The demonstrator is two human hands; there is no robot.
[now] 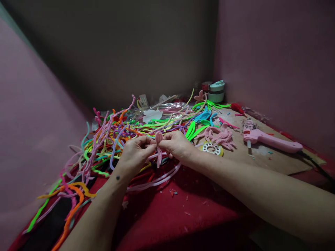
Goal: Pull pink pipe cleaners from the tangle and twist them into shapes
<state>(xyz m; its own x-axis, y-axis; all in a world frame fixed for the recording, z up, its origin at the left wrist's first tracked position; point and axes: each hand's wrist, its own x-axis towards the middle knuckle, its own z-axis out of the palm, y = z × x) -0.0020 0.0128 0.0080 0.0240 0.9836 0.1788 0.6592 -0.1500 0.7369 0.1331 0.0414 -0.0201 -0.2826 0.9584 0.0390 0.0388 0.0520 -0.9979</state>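
Between my two hands is a pink pipe cleaner point(159, 137), its top bent into a small rounded loop and its ends hanging straight down. My left hand point(136, 153) pinches it from the left with thumb and forefinger. From the other side my right hand point(179, 146) pinches the same piece just below the loop, fingers curled. Behind and left of the hands spreads a heap of many-coloured pipe cleaners point(101, 134). Long pale pink pipe cleaners point(157, 183) trail under the hands over the red cloth point(167, 223).
A pink glue gun point(274, 141) with a dark cord lies on a brown board point(272, 162) at right. Nearby are pink pipe-cleaner shapes point(222, 136), green leaf shapes point(192, 130) and a white-and-yellow disc point(211, 149). A mint lidded container point(216, 92) stands at the back.
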